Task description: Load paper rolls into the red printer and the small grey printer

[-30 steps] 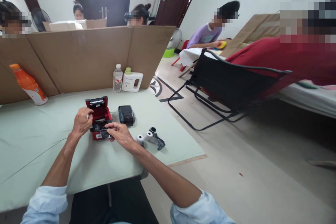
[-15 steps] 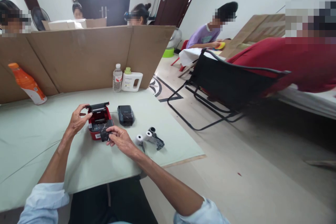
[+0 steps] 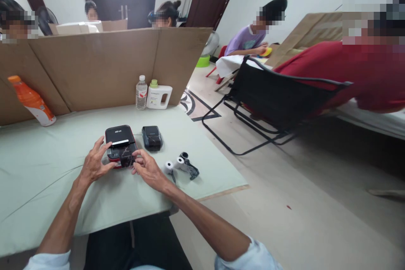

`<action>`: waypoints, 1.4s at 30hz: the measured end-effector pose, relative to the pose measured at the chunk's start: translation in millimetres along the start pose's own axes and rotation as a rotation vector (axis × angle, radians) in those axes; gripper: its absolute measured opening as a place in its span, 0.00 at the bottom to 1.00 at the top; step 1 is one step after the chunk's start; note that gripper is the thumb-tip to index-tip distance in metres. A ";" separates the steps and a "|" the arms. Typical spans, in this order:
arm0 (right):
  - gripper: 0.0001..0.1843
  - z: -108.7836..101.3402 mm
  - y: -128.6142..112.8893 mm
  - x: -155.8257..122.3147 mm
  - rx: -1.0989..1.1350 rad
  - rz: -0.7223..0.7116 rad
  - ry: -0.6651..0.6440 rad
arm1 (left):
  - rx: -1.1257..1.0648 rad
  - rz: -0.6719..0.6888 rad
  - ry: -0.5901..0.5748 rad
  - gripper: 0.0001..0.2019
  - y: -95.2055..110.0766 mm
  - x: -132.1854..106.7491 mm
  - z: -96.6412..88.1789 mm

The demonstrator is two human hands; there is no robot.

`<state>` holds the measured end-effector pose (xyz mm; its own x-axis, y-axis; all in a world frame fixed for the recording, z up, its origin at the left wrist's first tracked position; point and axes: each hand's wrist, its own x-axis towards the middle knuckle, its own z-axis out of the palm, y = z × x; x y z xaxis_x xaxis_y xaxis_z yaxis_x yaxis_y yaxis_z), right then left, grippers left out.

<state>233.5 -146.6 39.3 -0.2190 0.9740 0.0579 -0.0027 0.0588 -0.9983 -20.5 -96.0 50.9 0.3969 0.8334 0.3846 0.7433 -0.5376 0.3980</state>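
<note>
Left hand (image 3: pixel 95 163), fingers spread, at the red-black printer (image 3: pixel 119 135); right hand (image 3: pixel 150 171) curled by its front corner, pinch uncertain. I'd brace it, easing the dark film (image 3: pixel 127 159) gently.

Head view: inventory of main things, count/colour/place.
Table: 1, pale green, foreground
Larger device: 1, black-red, table middle
Smaller device: 1, black, beside it
Rolls: 2, white, table right
Unclear item: 1, black, by rolls
Bottles: 2, orange-white and clear, table back
Jug: 1, white, beside clear bottle
Cardboard panel: 1, brown, behind bottles
Folding chair: 1, black, right
Other people: 5, two tops purple/red, background
Left hand: 1, bare, larger device's left
Right hand: 1, bare, its right
</note>
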 end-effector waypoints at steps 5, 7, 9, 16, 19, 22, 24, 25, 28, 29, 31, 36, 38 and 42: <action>0.26 -17.8 -10.2 4.4 -0.575 -0.134 0.147 | 0.026 -0.050 0.006 0.38 0.1 -4.6 5.2; 0.32 -25.4 -14.0 10.6 -0.744 -0.240 0.159 | 0.024 -0.049 0.006 0.38 -0.8 -4.9 6.2; 0.39 -31.6 -15.6 18.2 -0.841 -0.326 0.093 | 0.020 -0.055 0.007 0.38 -1.2 -5.0 7.2; 0.41 -33.7 -2.3 36.7 -0.864 -0.374 -0.101 | 0.020 -0.075 0.020 0.38 2.2 -6.8 9.9; 0.38 -30.4 4.7 41.4 -0.834 -0.396 0.003 | 0.028 -0.080 0.011 0.38 3.4 -7.0 9.9; 0.33 -27.9 6.0 46.5 -0.800 -0.470 0.050 | 0.039 -0.092 0.000 0.39 3.8 -7.0 9.6; 0.28 -26.2 3.9 49.9 -0.763 -0.527 0.061 | 0.042 -0.097 -0.002 0.39 4.0 -6.9 9.4; 0.25 -25.3 2.4 51.5 -0.748 -0.545 0.080 | 0.042 -0.098 -0.003 0.39 4.1 -6.9 9.2; 0.17 -22.4 -1.6 54.7 -0.752 -0.569 0.142 | 0.042 -0.100 -0.009 0.40 4.8 -6.6 8.3; 0.17 -21.5 -2.2 54.9 -0.768 -0.572 0.150 | 0.042 -0.103 -0.011 0.40 5.1 -6.4 7.9; 0.17 -20.4 -2.1 53.6 -0.809 -0.576 0.143 | 0.045 -0.109 -0.015 0.40 6.2 -5.9 7.1; 0.21 -20.0 2.9 44.0 -0.931 -0.610 0.111 | 0.070 -0.107 -0.011 0.41 9.2 -5.8 6.1; 0.22 -19.9 4.8 40.8 -0.975 -0.624 0.102 | 0.083 -0.108 -0.008 0.41 9.9 -6.2 6.0; 0.24 -19.6 7.3 37.8 -1.012 -0.624 0.074 | 0.107 -0.110 -0.016 0.39 11.2 -6.6 5.5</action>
<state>244.4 -105.0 34.5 -0.3966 0.7242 0.5642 0.6895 0.6407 -0.3378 -11.8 -106.8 48.3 0.3178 0.8889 0.3300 0.8357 -0.4270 0.3454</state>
